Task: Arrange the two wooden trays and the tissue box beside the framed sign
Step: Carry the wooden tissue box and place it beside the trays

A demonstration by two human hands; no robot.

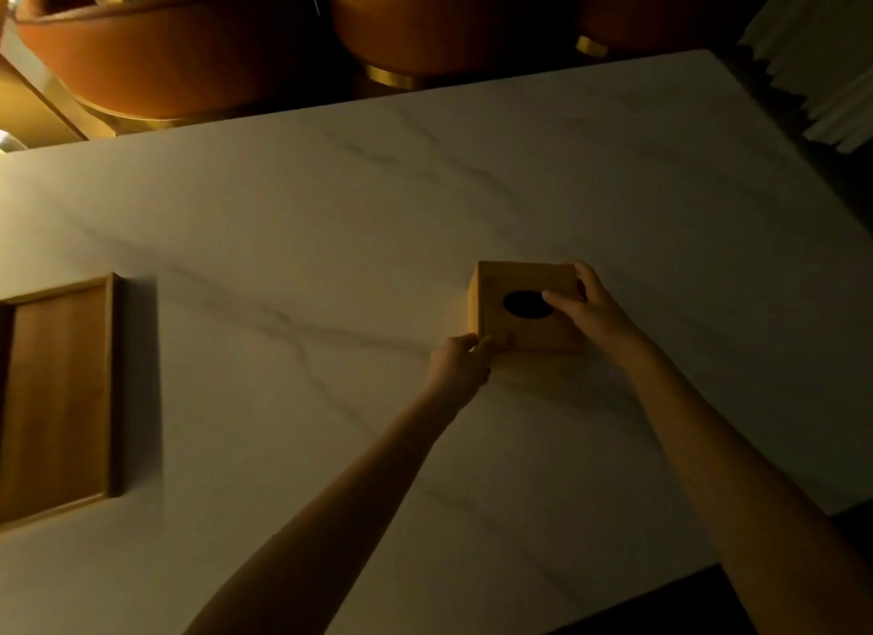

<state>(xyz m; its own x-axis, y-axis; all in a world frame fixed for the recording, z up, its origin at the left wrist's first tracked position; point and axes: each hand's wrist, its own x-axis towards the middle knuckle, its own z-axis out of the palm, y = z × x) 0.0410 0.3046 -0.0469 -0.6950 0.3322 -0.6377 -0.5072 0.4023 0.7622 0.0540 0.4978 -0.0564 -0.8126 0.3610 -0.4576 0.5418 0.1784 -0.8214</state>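
Observation:
A square wooden tissue box (508,320) with a dark oval opening on top stands on the white marble table (330,218), right of centre. My left hand (460,362) grips its near left corner. My right hand (588,306) lies over its right side, thumb by the opening and fingers round the far right edge. A wooden tray (59,398) lies flat at the table's left edge, partly cut off by the frame. A second tray and the framed sign are not in view.
Two orange upholstered chairs (179,53) with gold bases stand beyond the table's far edge. A pale ribbed surface (831,67) fills the top right corner. The table's near right edge (661,592) runs diagonally below my right arm. The light is dim.

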